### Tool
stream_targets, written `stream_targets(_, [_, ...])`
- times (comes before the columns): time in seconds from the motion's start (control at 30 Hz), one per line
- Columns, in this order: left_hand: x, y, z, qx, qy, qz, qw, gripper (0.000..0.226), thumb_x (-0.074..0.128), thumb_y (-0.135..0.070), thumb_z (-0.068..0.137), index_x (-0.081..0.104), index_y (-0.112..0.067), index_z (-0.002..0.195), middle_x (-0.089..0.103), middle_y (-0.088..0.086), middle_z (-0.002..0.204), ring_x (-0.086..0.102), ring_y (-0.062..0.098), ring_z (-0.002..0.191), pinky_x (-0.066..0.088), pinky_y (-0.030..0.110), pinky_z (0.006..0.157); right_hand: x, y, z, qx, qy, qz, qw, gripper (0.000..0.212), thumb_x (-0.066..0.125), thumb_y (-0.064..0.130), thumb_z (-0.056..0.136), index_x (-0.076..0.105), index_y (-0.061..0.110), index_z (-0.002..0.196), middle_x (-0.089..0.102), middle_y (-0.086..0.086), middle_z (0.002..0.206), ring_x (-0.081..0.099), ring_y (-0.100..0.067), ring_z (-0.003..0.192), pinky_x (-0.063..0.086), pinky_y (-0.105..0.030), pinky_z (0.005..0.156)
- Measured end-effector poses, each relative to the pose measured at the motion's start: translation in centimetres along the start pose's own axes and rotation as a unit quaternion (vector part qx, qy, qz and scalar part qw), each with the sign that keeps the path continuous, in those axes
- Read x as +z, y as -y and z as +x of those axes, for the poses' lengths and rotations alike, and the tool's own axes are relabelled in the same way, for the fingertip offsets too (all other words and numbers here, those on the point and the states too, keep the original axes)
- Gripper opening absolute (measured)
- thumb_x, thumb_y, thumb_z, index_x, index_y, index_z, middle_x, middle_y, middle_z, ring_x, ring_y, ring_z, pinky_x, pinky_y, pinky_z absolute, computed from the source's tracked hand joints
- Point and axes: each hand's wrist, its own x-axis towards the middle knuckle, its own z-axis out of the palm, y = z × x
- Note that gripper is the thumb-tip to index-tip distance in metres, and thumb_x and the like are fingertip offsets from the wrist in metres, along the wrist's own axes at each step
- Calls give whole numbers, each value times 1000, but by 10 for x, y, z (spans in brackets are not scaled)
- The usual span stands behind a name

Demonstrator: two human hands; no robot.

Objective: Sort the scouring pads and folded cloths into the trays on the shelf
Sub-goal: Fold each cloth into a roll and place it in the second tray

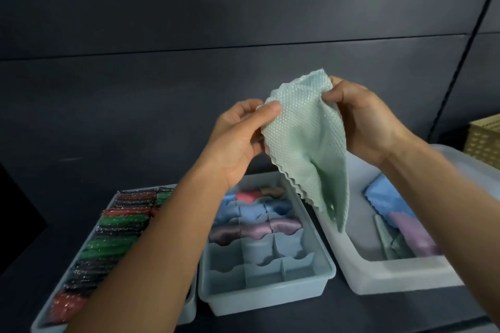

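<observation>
Above the divided tray point(270, 297), near the middle of the view, a mint-green cloth point(305, 149) hangs unfolded between both hands. At the cloth's 9 o'clock the left hand point(238, 138) pinches its edge between thumb and curled fingers. At its 2 o'clock the right hand point(362, 121) grips the upper corner, fingers curled round it. Rolled cloths point(254, 230) in blue, pink and purple fill the tray's far compartments. Scouring pads point(116, 240) stand in rows at 7 o'clock. At 4 o'clock a pale bin point(392, 276) holds loose cloths point(392, 203).
</observation>
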Motion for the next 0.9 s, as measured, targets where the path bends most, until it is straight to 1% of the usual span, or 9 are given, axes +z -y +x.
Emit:
stream_targets(0.07, [-2,-13,-2,-19,41,20,999,48,74,-21,79,59,-2,121,69,7,102,66,19,92,54,33,81,8,4,1,-1,4,-23,1000,35,48,18,76,59,9,108,53,-15,101,52,-28,91,43,-38,72])
stream_targets(0.13, [-5,-24,-4,-21,70,82,994,41,72,-15,80,64,-2,117,73,9,102,70,18,93,56,29,81,16,6,1,-3,2,-38,999,38,48,17,74,57,3,108,51,-14,99,52,-27,86,46,-32,64])
stream_targets(0.23, [-11,-37,-3,2,30,159,987,19,70,-5,84,70,-3,103,75,8,93,72,17,83,58,25,71,25,4,0,-2,-6,-62,998,43,54,21,75,55,-6,108,52,-13,96,51,-27,84,44,-31,62])
stream_targets(0.33, [-15,-43,-5,28,-3,222,975,16,73,-5,83,73,-5,98,75,10,92,72,19,81,57,26,71,34,-2,-2,-28,19,-93,995,35,71,33,81,64,3,98,67,-10,88,65,-24,78,52,-31,64])
stream_targets(0.47, [-18,-47,-11,55,-32,283,957,14,77,-9,80,73,-7,94,76,7,84,74,19,77,57,28,65,51,-9,-2,-90,-45,-128,987,3,70,12,85,71,9,85,72,-6,79,68,-17,72,55,-30,67])
stream_targets(0.57, [-26,-46,-13,83,-95,350,928,14,81,-18,77,72,-9,84,75,8,79,73,25,72,57,40,59,56,-13,2,-100,-105,-167,975,11,70,10,86,71,0,80,72,-18,81,65,-21,70,55,-40,70])
stream_targets(0.7, [-24,-35,-16,82,-119,319,937,13,77,-13,80,65,-8,81,73,12,77,68,19,62,50,27,46,65,-18,3,-125,-136,-179,966,24,71,14,85,69,-9,78,71,-23,80,63,-22,64,53,-43,59])
stream_targets(0.8, [-16,-26,-21,69,-102,240,963,11,70,-10,88,64,-2,93,72,15,82,72,20,68,57,28,53,72,-22,4,-143,-118,-193,964,35,64,22,92,67,-7,71,68,-27,73,59,-23,60,51,-43,57])
stream_targets(0.9, [-12,-22,-25,70,-105,191,973,27,58,-27,98,67,-2,99,74,12,86,74,21,78,61,32,67,73,-21,3,-145,-93,-191,966,53,59,36,94,64,-11,72,62,-36,74,55,-27,59,51,-49,59])
